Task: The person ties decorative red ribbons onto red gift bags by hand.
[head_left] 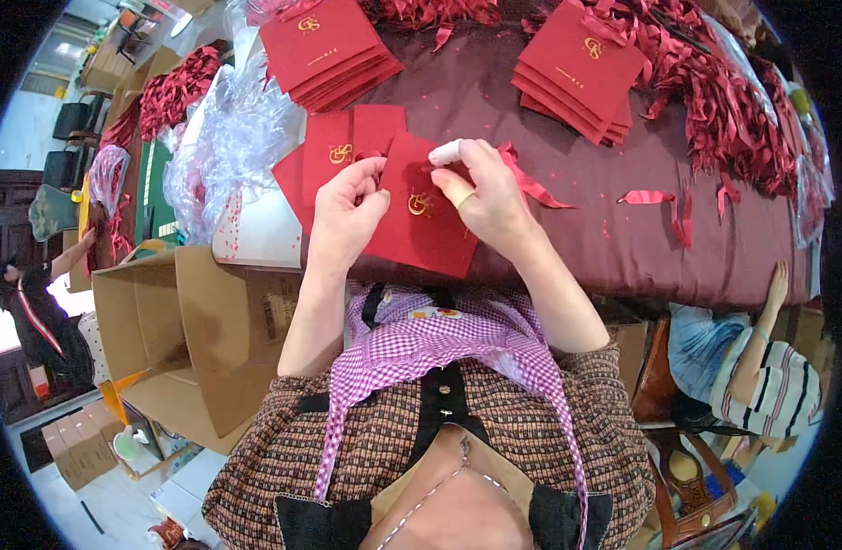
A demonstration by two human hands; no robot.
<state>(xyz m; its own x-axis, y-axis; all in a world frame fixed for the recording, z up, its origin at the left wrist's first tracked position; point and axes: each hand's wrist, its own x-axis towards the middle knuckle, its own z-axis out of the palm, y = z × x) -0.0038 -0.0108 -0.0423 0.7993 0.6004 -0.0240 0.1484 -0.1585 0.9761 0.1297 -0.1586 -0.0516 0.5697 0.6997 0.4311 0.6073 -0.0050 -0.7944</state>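
Note:
A flat red paper bag (430,240) with a gold emblem lies tilted at the table's near edge, in front of me. Over its upper left side, my left hand (346,213) has thumb and fingers pinched together; whatever they grip is hidden. My right hand (491,194) pinches at the upper right edge of the bag, with pale coverings on its thumb and index finger. What lies between those fingertips is too small to name. Red ribbon (536,188) trails out from behind the right hand. More red bags (334,147) lie under and beside my left hand.
Two stacks of red bags, the left stack (325,60) and the right stack (581,73), stand farther back. Ribbon bundles (714,119) line the far right. Clear plastic wrap (233,137) heaps at left, above an open cardboard box (192,339). Another person's hand (778,282) rests at the right edge.

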